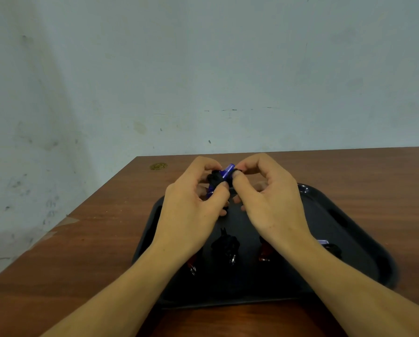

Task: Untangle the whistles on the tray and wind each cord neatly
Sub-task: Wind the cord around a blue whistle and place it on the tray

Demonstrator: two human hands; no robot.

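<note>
Above the far edge of the black tray point(354, 229) I hold a blue whistle point(228, 171) with black cord point(214, 178) wound around it. My left hand point(194, 210) grips the wound part between thumb and fingers. My right hand point(269, 203) pinches the cord's end right beside the whistle. On the tray below lie a black whistle with wound cord point(226, 245), a red whistle point(264, 251) partly under my right wrist, another red one point(191, 263) under my left wrist, and a blue one point(329, 246) at the right.
The tray sits on a brown wooden table point(106, 239) whose left edge runs diagonally. A pale wall point(203, 69) stands right behind the table. A small gold mark point(158, 166) sits near the table's far left corner.
</note>
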